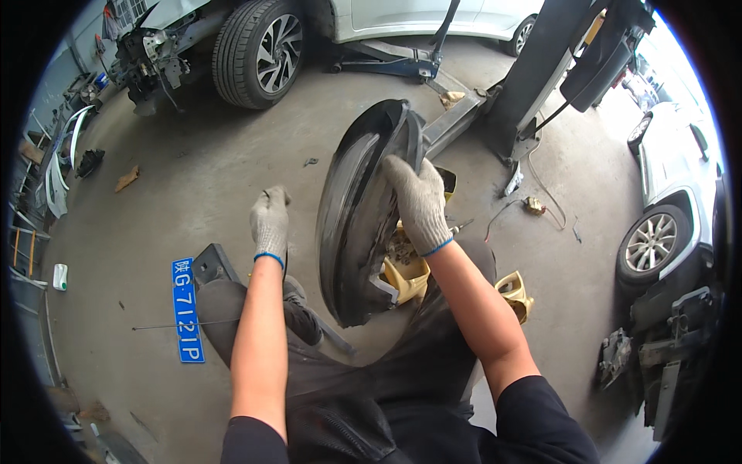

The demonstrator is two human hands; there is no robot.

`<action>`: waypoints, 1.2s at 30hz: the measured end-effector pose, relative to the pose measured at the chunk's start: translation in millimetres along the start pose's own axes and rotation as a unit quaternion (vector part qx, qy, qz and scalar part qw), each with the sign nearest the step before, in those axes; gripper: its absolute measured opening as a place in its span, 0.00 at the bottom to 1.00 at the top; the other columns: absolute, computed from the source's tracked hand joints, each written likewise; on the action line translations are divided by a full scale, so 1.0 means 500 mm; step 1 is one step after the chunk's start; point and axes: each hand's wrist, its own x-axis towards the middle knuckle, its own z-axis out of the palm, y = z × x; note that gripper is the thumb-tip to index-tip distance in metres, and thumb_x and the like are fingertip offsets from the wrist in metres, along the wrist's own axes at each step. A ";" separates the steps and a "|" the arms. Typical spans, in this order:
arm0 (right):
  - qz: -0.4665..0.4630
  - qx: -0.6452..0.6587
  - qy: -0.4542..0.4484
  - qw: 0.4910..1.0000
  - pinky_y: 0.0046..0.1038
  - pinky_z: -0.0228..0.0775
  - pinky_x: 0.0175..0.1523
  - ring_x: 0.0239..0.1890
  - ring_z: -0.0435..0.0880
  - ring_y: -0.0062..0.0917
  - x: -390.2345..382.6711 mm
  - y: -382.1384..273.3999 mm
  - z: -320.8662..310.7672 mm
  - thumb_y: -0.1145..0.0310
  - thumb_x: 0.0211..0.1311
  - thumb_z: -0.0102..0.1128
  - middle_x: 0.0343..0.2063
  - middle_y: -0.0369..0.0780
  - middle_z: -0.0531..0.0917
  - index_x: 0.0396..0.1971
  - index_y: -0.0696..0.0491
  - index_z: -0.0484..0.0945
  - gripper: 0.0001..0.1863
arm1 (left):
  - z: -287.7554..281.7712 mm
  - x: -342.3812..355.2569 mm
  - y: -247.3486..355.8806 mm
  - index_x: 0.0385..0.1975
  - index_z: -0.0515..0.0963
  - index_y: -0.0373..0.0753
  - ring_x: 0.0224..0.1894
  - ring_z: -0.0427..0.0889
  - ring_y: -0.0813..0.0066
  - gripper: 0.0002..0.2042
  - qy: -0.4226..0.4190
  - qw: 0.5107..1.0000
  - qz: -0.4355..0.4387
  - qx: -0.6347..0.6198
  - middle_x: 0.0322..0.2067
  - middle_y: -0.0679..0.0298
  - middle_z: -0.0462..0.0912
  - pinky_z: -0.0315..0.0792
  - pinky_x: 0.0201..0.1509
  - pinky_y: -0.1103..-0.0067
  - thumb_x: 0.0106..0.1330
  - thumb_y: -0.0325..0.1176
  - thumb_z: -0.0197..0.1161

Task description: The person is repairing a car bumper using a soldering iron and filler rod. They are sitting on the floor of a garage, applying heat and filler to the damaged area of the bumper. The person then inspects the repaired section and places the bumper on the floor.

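Observation:
My right hand, in a pale knitted glove, grips the upper right edge of a long, curved black plastic car panel. The panel stands upright between my knees, its scuffed, shiny side facing left. Apart from it, to the left, my left hand is gloved too and closed; what it holds, if anything, is hidden. Behind the panel's lower right edge sits a cut-open yellow jug with small parts inside, partly covered by the panel and my right forearm.
A blue license plate lies beside my left knee. Ahead are a white car's front wheel, a floor jack and a lift post. Another white car stands right, near dark scrap parts. A white bottle is left.

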 end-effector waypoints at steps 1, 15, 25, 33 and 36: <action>-0.025 0.032 0.008 0.999 0.33 0.76 0.50 0.41 0.86 0.30 0.025 0.001 -0.010 0.51 0.58 0.66 0.36 0.45 0.88 0.45 0.58 0.83 0.25 | 0.005 -0.004 0.026 0.36 0.82 0.38 0.20 0.76 0.78 0.16 -0.059 0.998 -0.023 0.017 0.24 0.65 0.82 0.71 0.26 0.78 0.72 0.44 0.56; -0.012 0.078 0.169 0.982 0.35 0.74 0.49 0.40 0.85 0.37 0.176 0.033 -0.131 0.45 0.56 0.67 0.34 0.49 0.86 0.43 0.61 0.83 0.31 | -0.133 0.166 0.037 0.39 0.80 0.35 0.28 0.80 0.73 0.16 -0.263 0.899 -0.057 0.347 0.27 0.60 0.84 0.74 0.37 0.75 0.71 0.43 0.55; -0.003 0.177 0.140 0.974 0.31 0.75 0.42 0.33 0.82 0.27 0.166 0.030 -0.156 0.48 0.57 0.68 0.31 0.43 0.85 0.40 0.61 0.83 0.27 | -0.012 0.179 -0.019 0.44 0.79 0.31 0.35 0.84 0.67 0.20 -0.389 0.843 -0.080 0.363 0.32 0.53 0.86 0.76 0.44 0.73 0.72 0.45 0.53; 0.006 0.243 0.104 0.964 0.28 0.75 0.39 0.32 0.83 0.26 0.155 0.019 -0.138 0.52 0.59 0.67 0.31 0.42 0.85 0.39 0.61 0.83 0.24 | 0.103 0.027 0.087 0.70 0.62 0.34 0.58 0.79 0.59 0.35 -0.355 0.912 -0.102 0.180 0.57 0.51 0.80 0.74 0.61 0.66 0.73 0.56 0.53; 0.017 0.368 0.067 0.927 0.27 0.77 0.39 0.31 0.84 0.25 0.140 -0.042 -0.138 0.57 0.63 0.64 0.31 0.40 0.85 0.40 0.59 0.83 0.19 | 0.093 -0.022 -0.001 0.65 0.70 0.35 0.58 0.77 0.66 0.37 -0.401 0.896 -0.182 -0.054 0.57 0.57 0.79 0.74 0.60 0.68 0.71 0.64 0.52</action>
